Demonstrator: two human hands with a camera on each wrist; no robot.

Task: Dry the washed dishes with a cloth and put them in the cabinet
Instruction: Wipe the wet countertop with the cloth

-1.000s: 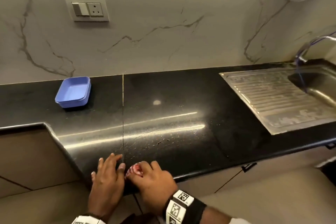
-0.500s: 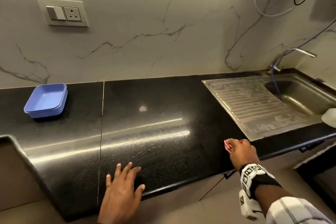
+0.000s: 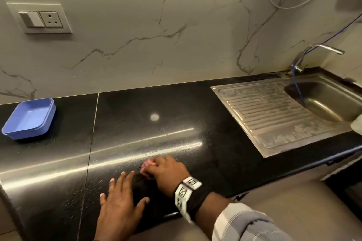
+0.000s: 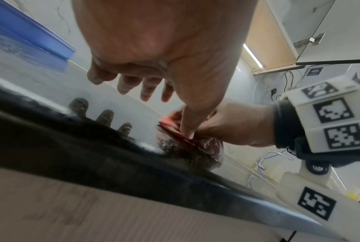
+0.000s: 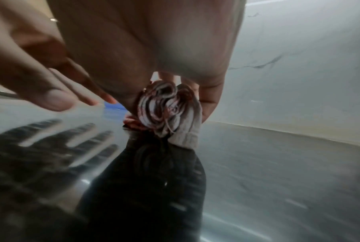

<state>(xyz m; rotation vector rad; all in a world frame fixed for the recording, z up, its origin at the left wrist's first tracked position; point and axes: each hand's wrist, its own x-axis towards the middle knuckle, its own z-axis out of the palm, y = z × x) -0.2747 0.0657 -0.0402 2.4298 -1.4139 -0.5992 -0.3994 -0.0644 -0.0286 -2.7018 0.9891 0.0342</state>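
My right hand (image 3: 170, 173) grips the bunched cloth (image 5: 168, 111) on the black counter (image 3: 225, 152), lower centre; my left hand (image 3: 119, 204) lies flat, fingers spread, beside it; blue dish (image 3: 29, 118) far left

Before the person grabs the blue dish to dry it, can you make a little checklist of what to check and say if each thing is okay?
1. Cloth in hand: ok. The right hand grips the bunched red-and-white cloth.
2. Free hand for the dish: ok. The left hand lies open, fingers spread over the black countertop.
3. Dish in plain sight: ok. The blue dish sits far left by the wall, apart from both hands.
4. Dish empty: ok, nothing shows inside it.
5. Dish still wet: cannot tell.
6. Cabinet open: cannot tell. The left wrist view shows an open cabinet door overhead, but not what is inside.
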